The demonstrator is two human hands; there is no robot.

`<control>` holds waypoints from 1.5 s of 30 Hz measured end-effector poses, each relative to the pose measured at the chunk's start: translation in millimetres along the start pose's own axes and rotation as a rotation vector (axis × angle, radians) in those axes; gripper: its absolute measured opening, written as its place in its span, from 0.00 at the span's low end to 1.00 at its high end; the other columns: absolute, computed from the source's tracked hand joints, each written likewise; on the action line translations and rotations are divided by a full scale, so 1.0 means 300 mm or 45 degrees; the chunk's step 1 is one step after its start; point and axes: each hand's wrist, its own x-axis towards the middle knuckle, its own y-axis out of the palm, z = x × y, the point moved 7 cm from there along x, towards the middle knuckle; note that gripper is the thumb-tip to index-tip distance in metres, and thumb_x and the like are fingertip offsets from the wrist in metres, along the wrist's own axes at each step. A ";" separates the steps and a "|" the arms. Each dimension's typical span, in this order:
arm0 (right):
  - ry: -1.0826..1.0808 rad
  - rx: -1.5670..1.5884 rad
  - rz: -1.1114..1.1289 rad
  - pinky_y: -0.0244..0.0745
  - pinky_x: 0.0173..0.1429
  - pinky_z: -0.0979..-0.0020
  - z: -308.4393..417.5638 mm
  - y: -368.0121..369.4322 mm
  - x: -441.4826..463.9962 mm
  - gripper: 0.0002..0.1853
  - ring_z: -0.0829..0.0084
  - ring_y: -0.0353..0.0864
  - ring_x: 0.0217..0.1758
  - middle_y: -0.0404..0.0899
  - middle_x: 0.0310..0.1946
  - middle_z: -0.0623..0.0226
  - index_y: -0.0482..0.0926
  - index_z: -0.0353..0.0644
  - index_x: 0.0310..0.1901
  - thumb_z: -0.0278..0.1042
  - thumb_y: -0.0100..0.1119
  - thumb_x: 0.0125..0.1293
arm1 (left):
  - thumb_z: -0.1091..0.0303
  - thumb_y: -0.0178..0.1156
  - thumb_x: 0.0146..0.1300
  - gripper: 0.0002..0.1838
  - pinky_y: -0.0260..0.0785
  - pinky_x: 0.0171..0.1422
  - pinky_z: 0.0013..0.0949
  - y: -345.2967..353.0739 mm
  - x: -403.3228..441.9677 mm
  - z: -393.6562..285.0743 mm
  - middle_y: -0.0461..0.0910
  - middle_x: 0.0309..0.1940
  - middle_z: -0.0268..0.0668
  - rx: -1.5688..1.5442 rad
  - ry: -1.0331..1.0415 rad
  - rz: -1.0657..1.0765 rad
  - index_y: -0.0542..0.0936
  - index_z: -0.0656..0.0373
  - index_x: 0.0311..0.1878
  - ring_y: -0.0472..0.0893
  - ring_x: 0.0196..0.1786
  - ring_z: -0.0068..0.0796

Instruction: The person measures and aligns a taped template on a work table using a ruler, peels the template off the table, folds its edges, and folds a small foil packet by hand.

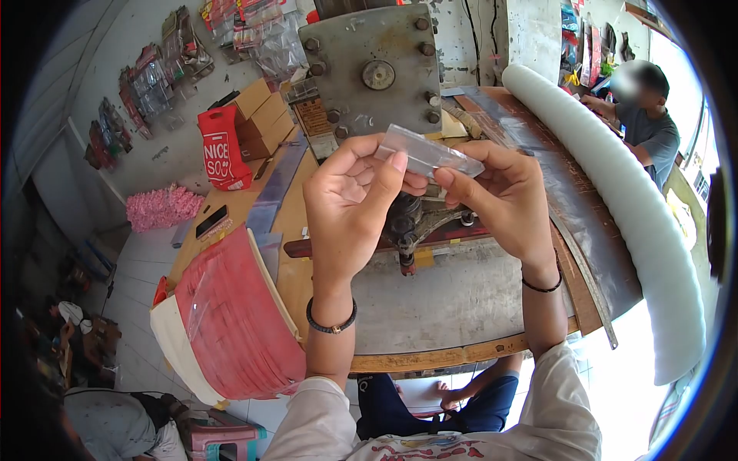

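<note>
A small clear plastic piece [430, 154] is held up between both hands, tilted down to the right, in front of a grey metal machine [377, 73]. My left hand [350, 203] pinches its left end between thumb and fingers. The right end is pinched by my right hand [500, 196]. Below the hands lies the machine's grey metal work plate [438, 303], with a dark metal fitting [405, 223] behind it, partly hidden by the hands.
Red sheets [234, 315] lie at the left, near a phone [212, 221], a red bag [223, 146] and a cardboard box [261, 119]. A long white roll [607, 177] runs along the right. One person [649, 127] sits beyond it; others are at lower left.
</note>
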 end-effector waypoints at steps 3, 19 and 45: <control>-0.029 -0.068 0.053 0.73 0.31 0.85 0.013 0.000 0.002 0.13 0.86 0.81 0.30 0.85 0.33 0.68 0.83 0.31 0.47 0.30 0.68 0.64 | 0.73 0.58 0.68 0.09 0.77 0.36 0.28 -0.011 0.001 0.002 0.83 0.30 0.42 0.100 0.003 0.133 0.78 0.70 0.46 0.83 0.30 0.27; -0.867 -0.773 0.097 0.76 0.34 0.70 0.145 0.025 -0.019 0.18 0.69 0.82 0.33 0.85 0.34 0.66 0.87 0.42 0.46 0.24 0.72 0.51 | 0.76 0.54 0.66 0.06 0.79 0.29 0.34 -0.020 -0.005 0.021 0.82 0.29 0.44 -0.275 -0.208 0.276 0.76 0.65 0.45 0.83 0.26 0.34; -0.077 -0.307 0.225 0.79 0.39 0.74 0.066 -0.020 -0.001 0.08 0.76 0.83 0.30 0.85 0.29 0.66 0.85 0.35 0.43 0.30 0.64 0.66 | 0.73 0.63 0.67 0.11 0.78 0.45 0.30 0.029 0.003 0.022 0.84 0.37 0.42 0.071 0.091 0.263 0.82 0.70 0.49 0.85 0.37 0.30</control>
